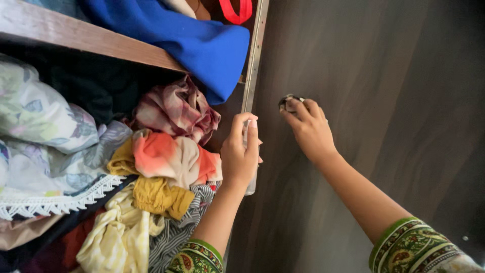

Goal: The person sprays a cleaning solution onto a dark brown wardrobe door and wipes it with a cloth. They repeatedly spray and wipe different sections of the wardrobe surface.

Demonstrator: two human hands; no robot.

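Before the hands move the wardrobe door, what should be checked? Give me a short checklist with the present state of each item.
1. Right hand on the round knob: ok, fingers touch it.
2. Left hand on the door edge: ok, fingers wrap it.
3. Left fingers free of the closing gap: not ok.
4. Blue cloth inside the shelf: not ok, it hangs out near the edge.
5. Pile of clothes behind the door line: cannot tell.

Knob (288, 103) half hidden under fingers (302, 107)
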